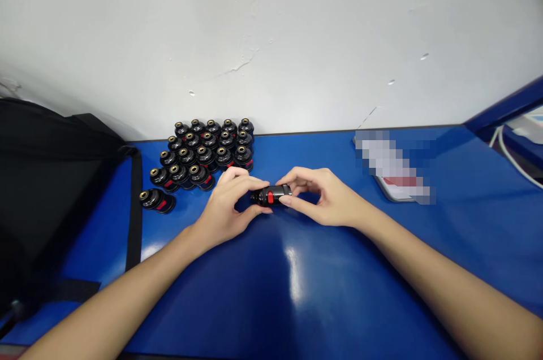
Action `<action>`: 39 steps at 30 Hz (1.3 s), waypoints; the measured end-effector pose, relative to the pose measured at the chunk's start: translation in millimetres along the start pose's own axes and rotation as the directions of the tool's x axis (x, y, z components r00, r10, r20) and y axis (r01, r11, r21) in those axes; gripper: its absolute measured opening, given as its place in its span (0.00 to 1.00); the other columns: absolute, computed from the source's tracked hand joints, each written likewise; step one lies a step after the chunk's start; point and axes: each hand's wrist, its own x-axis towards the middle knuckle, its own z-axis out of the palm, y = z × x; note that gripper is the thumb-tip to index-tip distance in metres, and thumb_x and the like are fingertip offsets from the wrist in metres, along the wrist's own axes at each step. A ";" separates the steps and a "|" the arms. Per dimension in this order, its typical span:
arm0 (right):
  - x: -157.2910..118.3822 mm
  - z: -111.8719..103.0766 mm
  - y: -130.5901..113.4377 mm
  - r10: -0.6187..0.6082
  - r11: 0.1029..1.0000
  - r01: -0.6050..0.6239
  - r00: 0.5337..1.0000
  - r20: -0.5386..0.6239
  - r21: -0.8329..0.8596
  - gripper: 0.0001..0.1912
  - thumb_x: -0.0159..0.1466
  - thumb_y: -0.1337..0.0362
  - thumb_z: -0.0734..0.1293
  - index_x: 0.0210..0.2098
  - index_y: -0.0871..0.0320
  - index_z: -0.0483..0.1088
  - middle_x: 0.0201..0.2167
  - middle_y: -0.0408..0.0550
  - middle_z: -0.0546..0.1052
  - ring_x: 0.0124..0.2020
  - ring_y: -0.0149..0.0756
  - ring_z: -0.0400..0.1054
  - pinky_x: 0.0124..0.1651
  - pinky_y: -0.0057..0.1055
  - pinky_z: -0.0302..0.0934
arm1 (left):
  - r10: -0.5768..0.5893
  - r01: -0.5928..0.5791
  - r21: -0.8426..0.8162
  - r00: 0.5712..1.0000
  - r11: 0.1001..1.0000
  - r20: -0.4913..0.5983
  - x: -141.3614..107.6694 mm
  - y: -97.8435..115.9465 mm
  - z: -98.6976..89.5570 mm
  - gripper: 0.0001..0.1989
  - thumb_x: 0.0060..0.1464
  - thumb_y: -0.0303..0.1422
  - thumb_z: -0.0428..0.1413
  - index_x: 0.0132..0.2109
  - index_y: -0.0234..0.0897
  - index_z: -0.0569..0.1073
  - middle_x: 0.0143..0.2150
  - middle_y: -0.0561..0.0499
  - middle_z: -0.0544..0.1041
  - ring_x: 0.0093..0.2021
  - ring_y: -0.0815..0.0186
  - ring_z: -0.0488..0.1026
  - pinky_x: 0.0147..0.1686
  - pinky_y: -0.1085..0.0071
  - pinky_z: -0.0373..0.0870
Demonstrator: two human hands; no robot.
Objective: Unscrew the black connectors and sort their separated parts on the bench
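Observation:
A black cylindrical part with a red tab [271,196] lies on its side between my hands, over the blue table [254,292]. My left hand [231,202] holds its narrower left end between thumb and fingers. The right end is gripped by the thumb and fingers of my right hand [322,197]. Several similar black parts [206,157] with brass-coloured tops stand in rows beyond my left hand, against the wall. One more such part [158,200] stands somewhat apart at the near left of the group.
A black bag [46,179] with a strap [135,207] covers the left side of the table. On the right lies a phone-like object [399,189], partly pixelated. A white wall [271,38] rises behind the table. White cables [509,156] and a blue frame [504,101] show at the far right.

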 end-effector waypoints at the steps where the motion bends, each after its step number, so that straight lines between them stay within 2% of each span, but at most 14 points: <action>1: 0.3 0.6 -0.5 0.018 0.999 -0.018 1.000 0.006 0.029 0.15 0.70 0.54 0.72 0.48 0.58 0.76 0.31 0.46 0.81 0.31 0.35 0.76 0.36 0.32 0.71 | 0.018 -0.018 0.011 1.000 1.000 -0.011 0.0 0.8 0.0 0.19 0.58 0.35 0.70 0.55 0.39 0.77 0.45 0.47 0.84 0.47 0.59 0.73 0.51 0.59 0.74; 5: 1.5 2.8 -2.9 0.096 0.978 -0.101 0.995 0.038 0.182 0.17 0.70 0.52 0.71 0.47 0.60 0.75 0.30 0.48 0.82 0.30 0.34 0.76 0.37 0.33 0.70 | 0.085 -0.081 0.108 0.996 0.991 -0.041 -1.2 2.6 0.3 0.18 0.60 0.34 0.69 0.55 0.41 0.77 0.48 0.47 0.86 0.47 0.58 0.74 0.51 0.58 0.72; 9: 2.3 3.3 -3.7 0.106 0.960 -0.108 0.994 0.021 0.258 0.17 0.70 0.52 0.72 0.47 0.60 0.74 0.33 0.49 0.83 0.33 0.35 0.78 0.40 0.33 0.71 | 0.119 -0.107 0.185 0.991 0.977 -0.058 -0.9 1.8 0.5 0.18 0.62 0.33 0.68 0.56 0.42 0.76 0.52 0.47 0.86 0.49 0.58 0.74 0.53 0.56 0.71; 11: 2.1 3.3 -2.1 0.098 0.964 -0.095 0.995 -0.002 0.247 0.16 0.69 0.53 0.73 0.47 0.59 0.75 0.38 0.51 0.84 0.36 0.37 0.80 0.42 0.34 0.73 | 0.073 -0.065 0.154 0.996 0.986 -0.047 0.2 1.0 0.4 0.21 0.60 0.35 0.69 0.58 0.42 0.76 0.53 0.47 0.85 0.50 0.57 0.74 0.55 0.56 0.72; 13: 1.6 3.5 0.5 0.079 0.973 -0.073 0.997 -0.020 0.219 0.15 0.68 0.54 0.74 0.48 0.58 0.75 0.43 0.52 0.85 0.40 0.38 0.81 0.46 0.35 0.74 | -0.022 0.023 0.099 1.000 0.995 -0.007 0.8 0.2 0.1 0.26 0.59 0.39 0.70 0.61 0.41 0.74 0.52 0.45 0.84 0.50 0.57 0.75 0.55 0.55 0.73; 15: 1.1 4.1 2.6 0.047 0.983 -0.041 0.998 -0.029 0.180 0.15 0.67 0.55 0.75 0.49 0.57 0.75 0.45 0.52 0.84 0.42 0.39 0.81 0.48 0.36 0.75 | -0.100 0.098 0.051 0.994 0.994 0.038 0.6 -0.5 0.0 0.25 0.60 0.40 0.69 0.61 0.39 0.75 0.50 0.45 0.82 0.49 0.58 0.76 0.53 0.57 0.74; 19: 1.0 5.2 1.9 0.032 0.994 -0.029 0.999 -0.022 0.110 0.15 0.68 0.56 0.75 0.50 0.56 0.76 0.42 0.50 0.84 0.40 0.38 0.81 0.47 0.35 0.75 | -0.127 0.128 -0.017 0.990 0.992 0.060 -1.1 -1.4 0.0 0.17 0.62 0.37 0.67 0.56 0.38 0.78 0.46 0.46 0.79 0.46 0.61 0.76 0.49 0.62 0.76; 25: 0.5 4.5 -4.1 0.101 0.985 -0.101 0.995 0.012 0.140 0.15 0.70 0.53 0.72 0.48 0.58 0.76 0.32 0.46 0.81 0.32 0.34 0.76 0.36 0.31 0.70 | -0.030 0.030 0.009 0.999 0.999 -0.012 -0.9 -0.4 0.7 0.19 0.59 0.39 0.69 0.55 0.39 0.78 0.44 0.46 0.80 0.44 0.60 0.74 0.47 0.61 0.76; 28: 0.6 4.5 -5.4 0.133 0.971 -0.135 0.991 0.023 0.197 0.17 0.70 0.52 0.72 0.47 0.59 0.75 0.28 0.44 0.80 0.30 0.33 0.74 0.34 0.30 0.67 | 0.012 -0.011 0.040 1.000 0.999 -0.022 -0.1 0.8 0.7 0.20 0.59 0.38 0.70 0.55 0.39 0.77 0.44 0.46 0.81 0.44 0.60 0.74 0.47 0.61 0.76; 33: 2.0 5.1 -9.1 0.171 0.947 -0.172 0.985 0.027 0.270 0.18 0.69 0.51 0.72 0.45 0.60 0.74 0.28 0.46 0.81 0.29 0.34 0.75 0.34 0.31 0.68 | 0.042 -0.040 0.065 0.999 0.997 -0.030 0.7 3.2 -0.1 0.21 0.58 0.36 0.70 0.56 0.39 0.77 0.46 0.47 0.83 0.46 0.59 0.74 0.49 0.60 0.75; 39: 1.5 6.2 -4.6 0.165 0.951 -0.164 0.986 0.018 0.262 0.18 0.68 0.50 0.73 0.46 0.59 0.75 0.30 0.46 0.81 0.31 0.34 0.76 0.36 0.33 0.71 | 0.029 -0.028 0.044 0.999 0.999 -0.014 2.0 2.4 0.1 0.20 0.59 0.36 0.70 0.56 0.41 0.77 0.46 0.47 0.84 0.47 0.59 0.74 0.51 0.58 0.76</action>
